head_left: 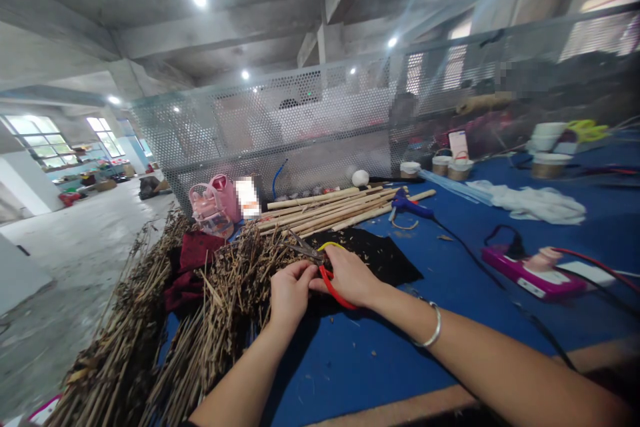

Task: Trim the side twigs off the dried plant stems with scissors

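My right hand [353,275] grips a pair of scissors [306,250] with one red and one yellow handle loop. The blades point up and left, slightly apart, over dried plant stems. Close beside it, my left hand [291,288] is closed in a pinch, its fingertips near the scissors; what they hold is too small to make out. A heap of brown dried stems [235,280] lies just left of my left hand. Under and beyond both hands is a black cloth [385,260] strewn with plant bits.
Wooden sticks [340,209] lie behind the cloth, with a blue glue gun [413,205] at their right end. A purple power strip [533,273] with cables sits at the right. A pink bag [223,197] stands back left against the perforated metal screen [280,133].
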